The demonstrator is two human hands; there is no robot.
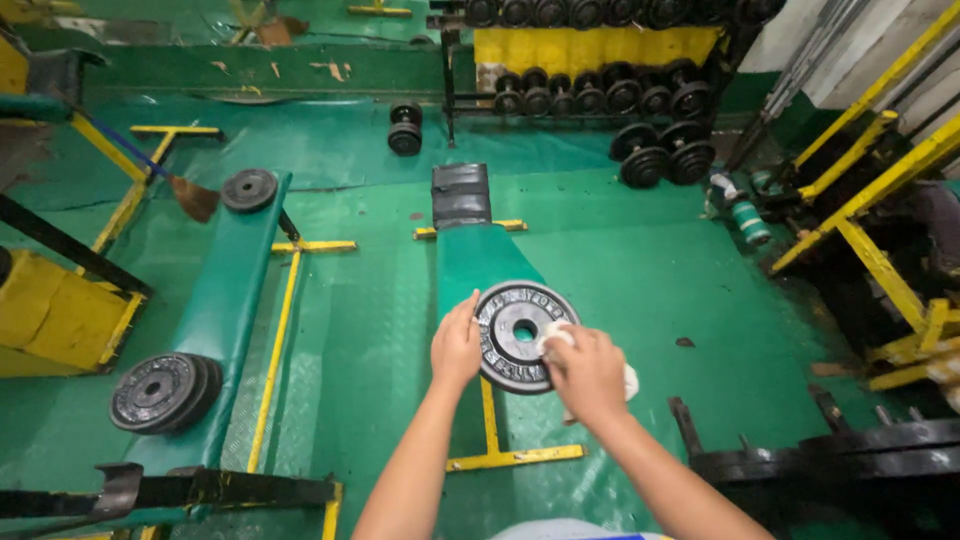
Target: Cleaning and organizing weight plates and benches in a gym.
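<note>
While the left hand (456, 347) grasps the rim of a round, dark cast-metal weight plate (520, 335) lying flat at the near end of the green padded bench (470, 255), the right hand (588, 375) presses a clenched white cloth (556, 336) onto its embossed face.

Plate (515, 320) on bench (470, 260) betw. hands; dumbbell rack (590, 60) behind.
</note>
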